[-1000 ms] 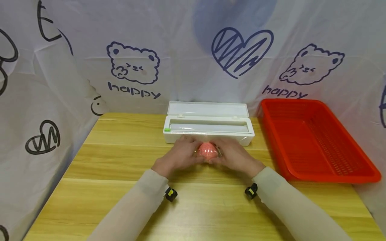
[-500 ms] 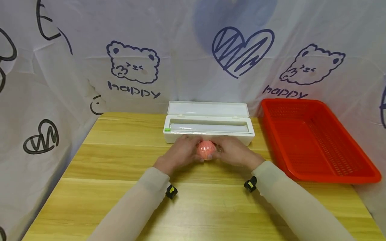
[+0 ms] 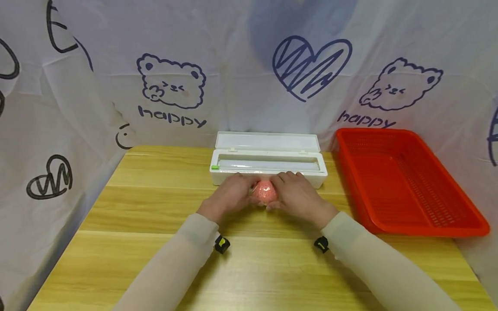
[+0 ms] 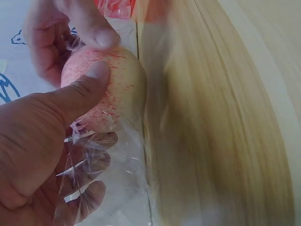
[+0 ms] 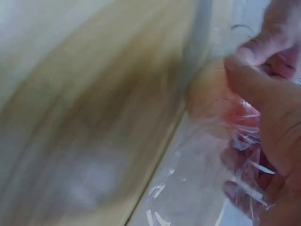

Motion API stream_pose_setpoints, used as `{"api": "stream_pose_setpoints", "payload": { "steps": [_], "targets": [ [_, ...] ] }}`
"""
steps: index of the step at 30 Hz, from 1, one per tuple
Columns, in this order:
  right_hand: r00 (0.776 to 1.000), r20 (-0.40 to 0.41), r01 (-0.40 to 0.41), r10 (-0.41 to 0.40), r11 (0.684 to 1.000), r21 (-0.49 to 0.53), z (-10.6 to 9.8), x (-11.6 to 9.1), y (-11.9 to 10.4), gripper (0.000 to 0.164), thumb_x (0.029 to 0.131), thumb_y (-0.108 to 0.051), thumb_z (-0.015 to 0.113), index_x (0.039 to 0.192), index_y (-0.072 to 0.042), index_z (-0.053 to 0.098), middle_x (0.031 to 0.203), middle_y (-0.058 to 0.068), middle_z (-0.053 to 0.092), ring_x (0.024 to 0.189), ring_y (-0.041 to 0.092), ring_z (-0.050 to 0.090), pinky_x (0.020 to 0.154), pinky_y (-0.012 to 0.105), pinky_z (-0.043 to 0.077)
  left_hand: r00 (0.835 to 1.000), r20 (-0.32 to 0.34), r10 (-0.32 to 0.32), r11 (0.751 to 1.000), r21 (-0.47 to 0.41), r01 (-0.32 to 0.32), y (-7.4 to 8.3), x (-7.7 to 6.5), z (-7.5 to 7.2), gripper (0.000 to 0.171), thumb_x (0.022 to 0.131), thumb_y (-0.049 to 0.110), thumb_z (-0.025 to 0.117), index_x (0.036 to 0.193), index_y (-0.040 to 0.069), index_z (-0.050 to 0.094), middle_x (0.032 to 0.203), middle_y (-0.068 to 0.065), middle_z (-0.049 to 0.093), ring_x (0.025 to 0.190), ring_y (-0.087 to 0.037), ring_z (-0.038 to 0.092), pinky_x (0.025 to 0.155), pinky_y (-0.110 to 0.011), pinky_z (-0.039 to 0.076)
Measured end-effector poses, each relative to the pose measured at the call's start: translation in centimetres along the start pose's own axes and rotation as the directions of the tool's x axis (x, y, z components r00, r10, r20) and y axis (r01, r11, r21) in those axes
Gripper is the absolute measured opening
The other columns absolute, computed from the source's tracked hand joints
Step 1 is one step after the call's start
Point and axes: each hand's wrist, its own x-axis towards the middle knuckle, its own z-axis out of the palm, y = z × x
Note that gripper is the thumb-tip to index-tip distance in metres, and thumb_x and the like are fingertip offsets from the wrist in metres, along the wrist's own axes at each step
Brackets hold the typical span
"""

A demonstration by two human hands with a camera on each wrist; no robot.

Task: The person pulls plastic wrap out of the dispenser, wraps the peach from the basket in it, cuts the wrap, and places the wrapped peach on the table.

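Note:
Both hands hold an apple (image 3: pixel 266 192), pink-red with streaks and paler yellow on one side, just in front of the white cling film dispenser (image 3: pixel 268 178). Clear cling film (image 4: pixel 117 174) lies around the apple and hangs below it, bunched between the fingers. My left hand (image 3: pixel 232 195) grips it from the left; in the left wrist view that thumb presses on the skin. From the right, my right hand (image 3: pixel 298 195) grips it too, with its thumb on the fruit in the right wrist view. Fingers behind the apple are partly hidden.
The dispenser's lid (image 3: pixel 268 141) stands raised, with a film roll (image 3: pixel 268 164) inside and a green slider (image 3: pixel 215 167) at its left end. A red plastic basket (image 3: pixel 389 231) sits at the right of the wooden table (image 3: pixel 155 207). Printed white cloth (image 3: pixel 241 86) hangs behind.
The apple, held in both hands, has shifted slightly away from me and left, closer to the dispenser. The fingers have changed position around it. The dispenser and basket stay put.

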Motion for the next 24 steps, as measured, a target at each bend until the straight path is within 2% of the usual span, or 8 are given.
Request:
{"api": "stream_pose_setpoints", "payload": {
  "steps": [2, 6, 14, 20, 24],
  "targets": [
    [1.0, -0.022, 0.011, -0.011, 1.0, 0.004, 0.2, 0.0, 0.0, 0.066, 0.076, -0.057, 0.073, 0.119, -0.01, 0.055, 0.106, 0.007, 0.063, 0.096, 0.028, 0.054, 0.081, 0.047, 0.045, 1.0, 0.003, 0.003, 1.0, -0.014, -0.003, 0.0, 0.0, 0.0, 0.055, 0.084, 0.046, 0.071, 0.13, 0.02, 0.056, 0.116, 0.002, 0.067, 0.103, -0.018, 0.057, 0.096, -0.037, 0.046],
    [0.999, -0.047, 0.002, -0.001, 1.0, 0.03, 0.6, 0.0, 0.0, 0.06, 0.078, -0.057, 0.072, 0.116, -0.014, 0.056, 0.104, 0.005, 0.065, 0.093, 0.026, 0.055, 0.079, 0.045, 0.043, 1.0, -0.007, 0.018, 0.999, -0.033, -0.018, 0.1, 0.1, 0.0, 0.05, 0.086, 0.044, 0.07, 0.128, 0.021, 0.057, 0.118, 0.002, 0.066, 0.106, -0.017, 0.058, 0.097, -0.036, 0.046],
    [0.999, -0.029, -0.026, 0.027, 0.999, 0.046, 1.1, 0.0, 0.1, 0.061, 0.079, -0.059, 0.07, 0.118, -0.014, 0.057, 0.114, 0.005, 0.066, 0.101, 0.026, 0.056, 0.083, 0.048, 0.044, 0.999, -0.028, 0.036, 0.999, -0.038, -0.037, -0.3, -0.2, 0.4, 0.053, 0.088, 0.042, 0.068, 0.133, 0.018, 0.054, 0.122, 0.001, 0.065, 0.113, -0.017, 0.056, 0.101, -0.035, 0.044],
    [0.999, -0.012, -0.041, 0.041, 0.998, 0.044, 1.1, -0.1, 0.2, 0.066, 0.081, -0.06, 0.068, 0.125, -0.012, 0.055, 0.12, 0.008, 0.065, 0.106, 0.028, 0.056, 0.087, 0.051, 0.044, 1.0, -0.021, -0.019, 1.0, 0.022, 0.019, -0.2, -0.7, 0.2, 0.064, 0.084, 0.047, 0.071, 0.138, 0.019, 0.051, 0.126, -0.001, 0.064, 0.116, -0.022, 0.055, 0.103, -0.04, 0.042],
    [0.999, -0.012, -0.042, 0.042, 0.999, 0.032, 1.1, -0.2, 0.4, 0.068, 0.079, -0.06, 0.069, 0.124, -0.011, 0.054, 0.116, 0.008, 0.066, 0.101, 0.027, 0.056, 0.084, 0.048, 0.043, 0.998, -0.011, -0.065, 0.997, 0.047, 0.065, -1.0, -1.7, 0.0, 0.054, 0.081, 0.043, 0.075, 0.127, 0.019, 0.061, 0.115, 0.0, 0.069, 0.105, -0.02, 0.06, 0.094, -0.039, 0.048]
  ]
}}
